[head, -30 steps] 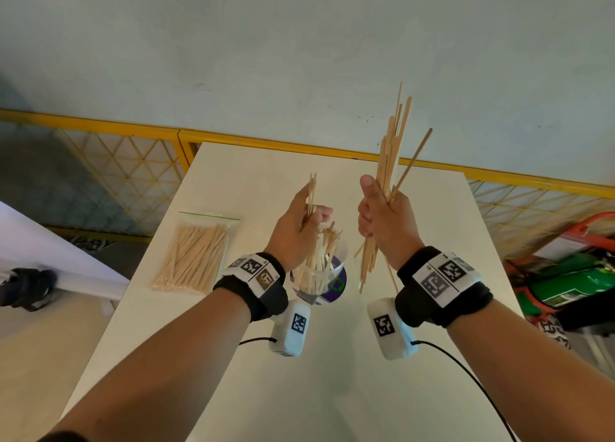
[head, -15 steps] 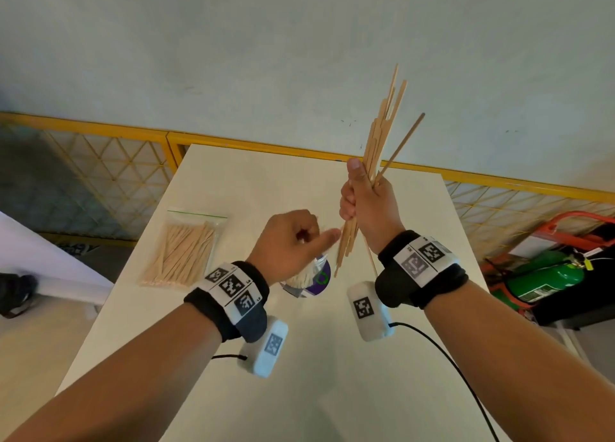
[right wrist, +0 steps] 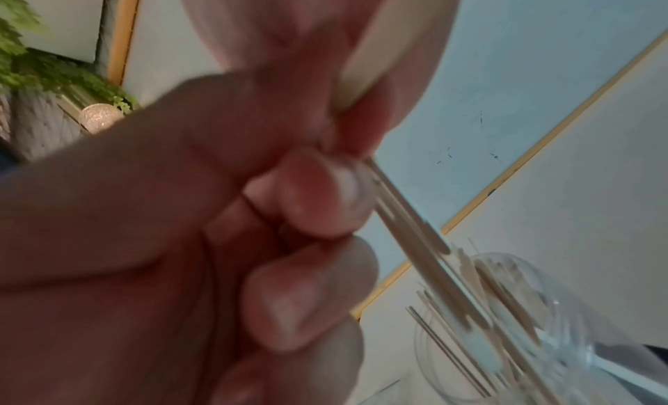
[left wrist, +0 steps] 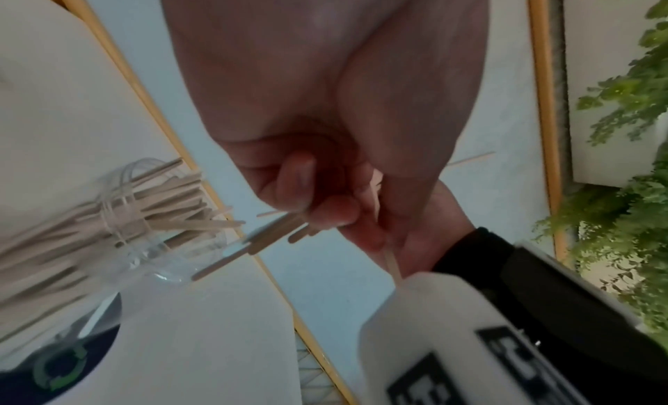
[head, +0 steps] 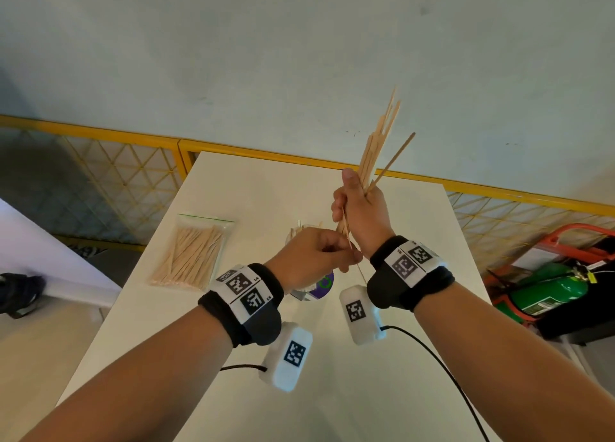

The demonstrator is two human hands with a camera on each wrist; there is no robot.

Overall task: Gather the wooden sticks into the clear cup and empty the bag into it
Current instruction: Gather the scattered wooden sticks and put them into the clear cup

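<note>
My right hand (head: 357, 208) grips a bundle of wooden sticks (head: 376, 149) upright above the white table (head: 253, 189). One stick splays out to the right. My left hand (head: 319, 252) is just below, fingers curled, pinching the lower ends of the sticks (left wrist: 289, 228). The clear cup (left wrist: 144, 239) stands under and behind the left hand, holding several sticks; in the head view only its rim (head: 301, 230) and base show. In the right wrist view the stick ends (right wrist: 415, 239) point down toward the cup (right wrist: 542, 325). A clear zip bag of sticks (head: 193, 248) lies flat to the left.
A purple disc with a green mark (head: 324, 283) lies under the cup. A yellow mesh railing (head: 100, 132) runs behind the table. A green cylinder (head: 549, 292) and an orange frame (head: 582, 235) sit at the right. Wrist cables (head: 432, 345) trail over the table's near part.
My left hand let its sticks go into the cup, then moved right and took hold of the lower ends of the bundle. The right hand kept its grip and shifted slightly.
</note>
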